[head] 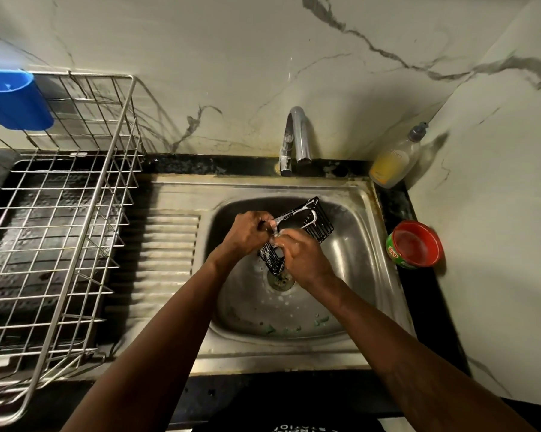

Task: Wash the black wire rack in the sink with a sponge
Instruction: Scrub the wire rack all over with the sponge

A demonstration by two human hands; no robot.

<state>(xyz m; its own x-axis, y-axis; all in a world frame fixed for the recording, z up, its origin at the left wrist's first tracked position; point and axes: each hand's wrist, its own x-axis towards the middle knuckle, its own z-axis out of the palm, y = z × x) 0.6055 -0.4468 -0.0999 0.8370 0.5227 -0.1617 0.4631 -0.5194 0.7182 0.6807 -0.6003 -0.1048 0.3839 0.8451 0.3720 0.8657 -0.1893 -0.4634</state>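
Note:
The black wire rack (317, 221) is held tilted above the steel sink (350, 260), streaked with white foam. My left hand (247, 233) grips the rack's near left edge. My right hand (303, 252) is curled against the rack's lower end, foam showing between its fingers; a sponge may be inside it but I cannot make it out. The rack's lower corner hangs just over the drain (281, 279).
A chrome tap (297, 138) stands behind the basin, no water running. A soap bottle (395, 159) and a red-and-green tub (415, 244) sit at the right. A metal dish rack (60, 219) with a blue holder (13, 99) fills the left counter.

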